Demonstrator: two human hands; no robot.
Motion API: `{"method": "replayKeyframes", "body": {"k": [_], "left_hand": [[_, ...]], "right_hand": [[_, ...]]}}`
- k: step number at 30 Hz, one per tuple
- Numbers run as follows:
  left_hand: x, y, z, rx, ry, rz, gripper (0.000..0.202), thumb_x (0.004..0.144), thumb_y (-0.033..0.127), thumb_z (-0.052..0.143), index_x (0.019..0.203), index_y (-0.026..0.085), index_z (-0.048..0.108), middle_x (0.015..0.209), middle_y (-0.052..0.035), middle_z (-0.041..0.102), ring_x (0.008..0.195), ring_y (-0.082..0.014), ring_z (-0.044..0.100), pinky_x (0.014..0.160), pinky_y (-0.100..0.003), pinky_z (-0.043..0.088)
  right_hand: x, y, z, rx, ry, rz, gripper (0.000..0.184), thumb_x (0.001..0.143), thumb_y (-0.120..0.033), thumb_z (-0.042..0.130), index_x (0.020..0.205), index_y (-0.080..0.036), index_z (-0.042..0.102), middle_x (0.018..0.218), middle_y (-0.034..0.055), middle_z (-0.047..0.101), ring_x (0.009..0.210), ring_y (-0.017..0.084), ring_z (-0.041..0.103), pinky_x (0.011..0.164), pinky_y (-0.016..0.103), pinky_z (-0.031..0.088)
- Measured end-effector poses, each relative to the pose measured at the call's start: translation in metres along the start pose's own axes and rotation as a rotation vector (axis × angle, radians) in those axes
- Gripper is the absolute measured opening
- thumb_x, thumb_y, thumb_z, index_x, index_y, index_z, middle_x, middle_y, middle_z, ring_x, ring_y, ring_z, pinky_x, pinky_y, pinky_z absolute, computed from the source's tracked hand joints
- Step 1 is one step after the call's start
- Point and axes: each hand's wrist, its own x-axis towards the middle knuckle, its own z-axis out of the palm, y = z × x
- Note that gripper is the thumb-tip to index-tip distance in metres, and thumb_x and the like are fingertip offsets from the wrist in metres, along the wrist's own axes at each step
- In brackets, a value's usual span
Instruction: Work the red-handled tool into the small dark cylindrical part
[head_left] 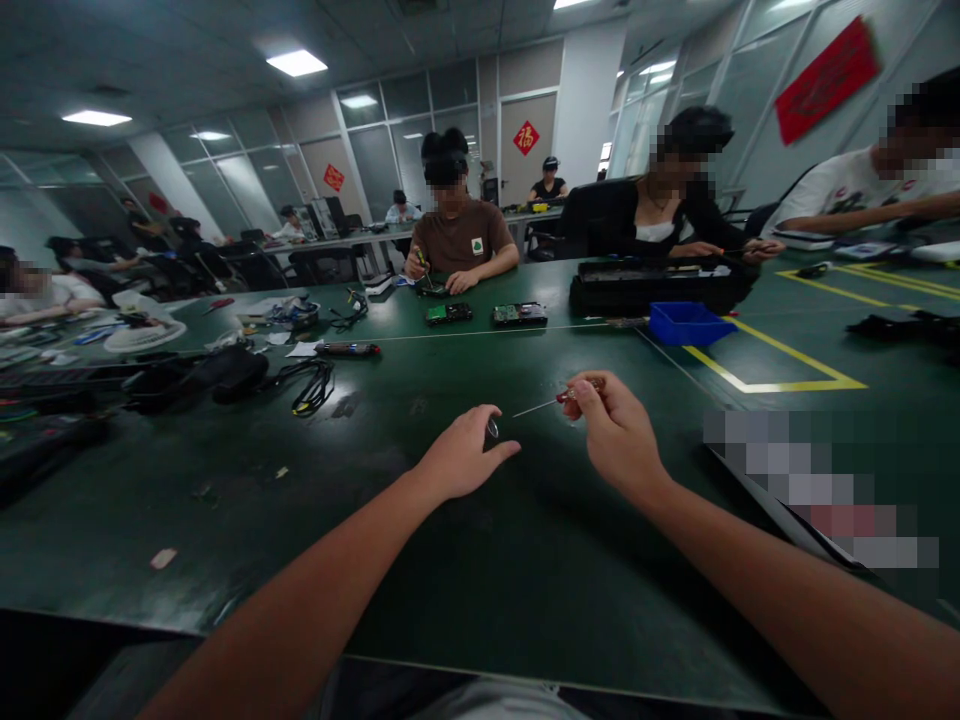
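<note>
My right hand [619, 430] is closed around the reddish, see-through handle of a screwdriver [537, 407]. Its thin metal shaft points left, towards my left hand [465, 455]. That hand curls around a small round dark part with a shiny rim [492, 428], which shows between the fingers and the outstretched thumb. The fingers partly cover this part, so its exact kind does not show. A short gap separates the screwdriver tip from it. Both hands are over the green table [480, 560].
Two hard drives [520, 314] with green boards lie ahead, before a person in a brown shirt [463, 235]. A blue bin [688, 324] and a long black casing [660, 288] are at the right. Black cables [311, 388] lie left. A pixelated flat item [810, 490] is near my right arm.
</note>
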Motion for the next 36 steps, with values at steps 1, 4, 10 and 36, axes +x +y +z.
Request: {"method": "replayKeyframes", "body": {"k": [1, 4, 10, 36], "left_hand": [[0.001, 0.001, 0.002, 0.059, -0.019, 0.013, 0.055, 0.089, 0.057, 0.057, 0.131, 0.022, 0.054, 0.122, -0.0103, 0.062, 0.111, -0.0279, 0.059, 0.091, -0.041, 0.048], [0.004, 0.004, 0.006, 0.238, -0.058, 0.069, 0.049, 0.089, 0.054, 0.058, 0.127, 0.023, 0.059, 0.113, -0.0096, 0.064, 0.105, -0.0289, 0.060, 0.084, -0.041, 0.049], [0.008, 0.002, 0.007, 0.268, -0.075, 0.123, 0.029, 0.091, 0.047, 0.058, 0.106, 0.024, 0.068, 0.102, -0.0066, 0.066, 0.092, -0.0250, 0.062, 0.071, -0.034, 0.047], [-0.021, -0.136, -0.153, -0.987, 0.869, -0.670, 0.018, 0.094, 0.027, 0.043, 0.080, 0.016, 0.049, 0.062, 0.0015, 0.051, 0.051, -0.0105, 0.045, 0.048, -0.021, 0.031]], "right_hand": [[0.000, 0.000, 0.000, -0.005, -0.005, -0.002, 0.025, 0.099, -0.042, 0.045, 0.095, -0.022, 0.059, 0.077, 0.0018, 0.063, 0.071, 0.019, 0.059, 0.068, 0.035, 0.045], [-0.001, -0.001, 0.000, -0.013, -0.016, 0.004, 0.025, 0.099, -0.042, 0.045, 0.094, -0.022, 0.059, 0.076, 0.0022, 0.063, 0.071, 0.019, 0.060, 0.068, 0.035, 0.045], [-0.001, -0.003, -0.001, -0.009, -0.017, 0.005, 0.024, 0.098, -0.042, 0.045, 0.094, -0.023, 0.058, 0.077, 0.0031, 0.064, 0.072, 0.019, 0.060, 0.069, 0.035, 0.046], [0.004, -0.005, -0.005, -0.058, -0.028, 0.023, 0.025, 0.097, -0.043, 0.045, 0.094, -0.023, 0.059, 0.078, 0.0040, 0.066, 0.074, 0.021, 0.062, 0.068, 0.035, 0.047]]}}
